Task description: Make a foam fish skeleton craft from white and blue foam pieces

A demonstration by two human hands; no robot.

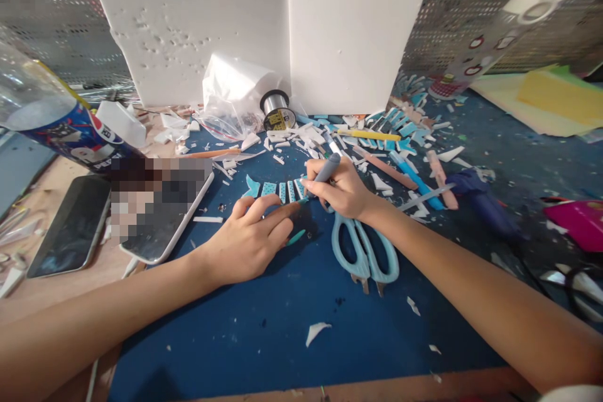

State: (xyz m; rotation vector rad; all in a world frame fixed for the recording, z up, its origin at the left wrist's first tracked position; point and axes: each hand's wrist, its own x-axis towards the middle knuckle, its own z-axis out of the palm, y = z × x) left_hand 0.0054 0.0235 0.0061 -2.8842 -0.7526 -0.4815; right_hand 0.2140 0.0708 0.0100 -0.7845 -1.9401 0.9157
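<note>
My right hand grips a grey-blue marker pen, tilted with its tip end down among a row of small pieces. The row lies on the blue mat: a light blue tail-shaped piece at its left, then narrow light blue segments with dark dots and white edges. My left hand rests just below the row, fingers bent and apart, the index finger stretched along its lower edge. A teal sliver shows beside the left fingers. Blue-handled scissors lie under my right wrist.
White scraps, markers and finished-looking blue segments clutter the back. A wire spool stands by white foam boards. Left are two phones and a Pepsi cup; right, a dark blue glue gun.
</note>
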